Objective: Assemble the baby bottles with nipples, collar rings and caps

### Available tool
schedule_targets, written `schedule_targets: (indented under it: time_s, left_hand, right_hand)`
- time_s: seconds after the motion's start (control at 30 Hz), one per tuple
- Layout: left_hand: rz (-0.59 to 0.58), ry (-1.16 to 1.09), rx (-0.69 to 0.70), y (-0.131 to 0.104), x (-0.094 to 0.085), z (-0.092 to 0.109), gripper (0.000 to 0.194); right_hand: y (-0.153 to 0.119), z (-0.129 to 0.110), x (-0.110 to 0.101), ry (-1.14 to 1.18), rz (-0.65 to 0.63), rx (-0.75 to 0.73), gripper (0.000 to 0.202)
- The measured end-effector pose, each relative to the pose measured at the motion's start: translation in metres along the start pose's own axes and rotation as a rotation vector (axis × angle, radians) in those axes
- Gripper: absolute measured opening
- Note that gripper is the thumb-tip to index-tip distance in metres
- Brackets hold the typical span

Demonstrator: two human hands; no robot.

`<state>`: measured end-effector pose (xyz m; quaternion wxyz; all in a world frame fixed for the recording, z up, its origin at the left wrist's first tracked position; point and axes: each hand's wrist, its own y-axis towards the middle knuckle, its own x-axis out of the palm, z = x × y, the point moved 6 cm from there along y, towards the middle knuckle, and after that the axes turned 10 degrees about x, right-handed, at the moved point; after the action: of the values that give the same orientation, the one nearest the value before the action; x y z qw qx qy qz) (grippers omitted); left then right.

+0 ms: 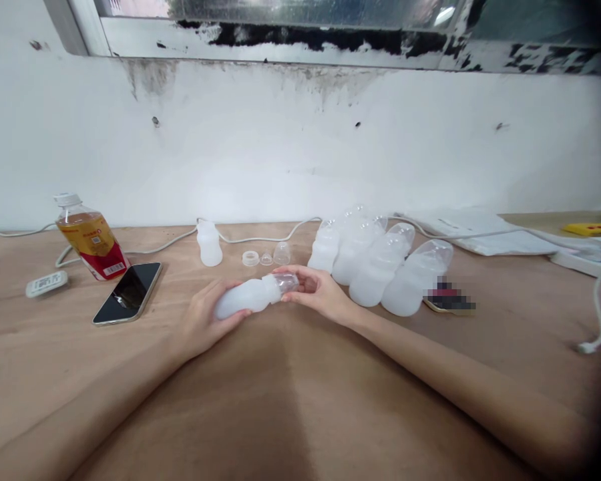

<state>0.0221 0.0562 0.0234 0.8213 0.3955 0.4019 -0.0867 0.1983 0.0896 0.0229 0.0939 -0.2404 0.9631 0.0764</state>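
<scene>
A frosted white bottle [245,297] lies tilted between my two hands, low over the wooden table [260,401]. My left hand [210,314] is wrapped round its body. At the other end, the fingers of my right hand [315,290] grip its clear cap [286,283]. Behind them stands an uncapped frosted bottle [210,244]. Beside that one are a ring [250,258], a small clear nipple-shaped piece [266,259] and a clear cap [282,253]. Several capped frosted bottles [373,277] stand close together right of my right hand.
At the left are a drink bottle [93,240], a black-screened phone [129,292] and a small white box [47,284]. A white cable [265,239] runs along the wall. Right of the capped bottles are a pixelated object [448,297], white bags [481,232] and a yellow item [591,229].
</scene>
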Motion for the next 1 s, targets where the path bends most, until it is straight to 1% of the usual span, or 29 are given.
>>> schedule_targets:
  time_s: [0.07,0.13,0.2,0.27,0.3,0.37,0.43,0.47,0.53,0.57,0.67,0.73,0.83,1.0]
  left_hand:
    - [-0.001,-0.011,-0.018,0.000,-0.001,0.000,0.036]
    - [0.002,-0.032,-0.051,-0.001,0.000,-0.001,0.036]
    - [-0.002,-0.076,-0.081,-0.002,0.002,-0.004,0.038]
    - [-0.025,-0.153,-0.058,-0.002,0.005,-0.003,0.044]
    - [-0.035,-0.194,-0.030,-0.002,0.007,-0.002,0.048]
    - [-0.040,-0.251,0.012,-0.002,0.008,0.001,0.050]
    - [-0.021,-0.257,0.010,-0.002,0.007,0.001,0.046]
    - [-0.016,-0.248,0.002,-0.002,0.007,0.001,0.044]
    - [-0.028,-0.230,-0.006,-0.002,0.007,0.001,0.042]
    - [-0.036,-0.223,-0.002,-0.002,0.007,0.002,0.042]
    - [-0.055,-0.209,0.003,-0.003,0.007,0.003,0.042]
    - [-0.053,-0.208,0.006,-0.003,0.007,0.002,0.041]
    - [-0.045,-0.212,0.005,-0.003,0.008,0.000,0.039]
    - [-0.048,-0.221,0.010,-0.003,0.009,-0.002,0.039]
  right_hand:
    - [0.000,-0.004,0.000,-0.040,-0.003,-0.011,0.041]
    - [-0.002,-0.014,0.000,-0.146,-0.001,-0.027,0.040]
    - [-0.006,-0.032,0.000,-0.298,0.007,-0.056,0.041]
    - [-0.014,-0.057,-0.001,-0.428,0.046,-0.104,0.048]
    - [-0.019,-0.071,-0.004,-0.477,0.088,-0.125,0.051]
    - [-0.030,-0.096,-0.013,-0.630,0.255,-0.157,0.043]
    - [-0.039,-0.113,-0.025,-0.827,0.416,-0.146,0.034]
    - [-0.041,-0.117,-0.032,-0.924,0.480,-0.124,0.032]
    - [-0.041,-0.114,-0.045,-1.090,0.562,-0.051,0.031]
    - [-0.038,-0.109,-0.052,-1.158,0.579,-0.006,0.030]
    - [-0.028,-0.088,-0.070,-1.308,0.585,0.113,0.028]
    - [-0.024,-0.078,-0.078,-1.366,0.596,0.148,0.028]
    - [-0.023,-0.074,-0.083,-1.401,0.614,0.170,0.028]
    - [-0.027,-0.079,-0.081,-1.477,0.633,0.230,0.030]
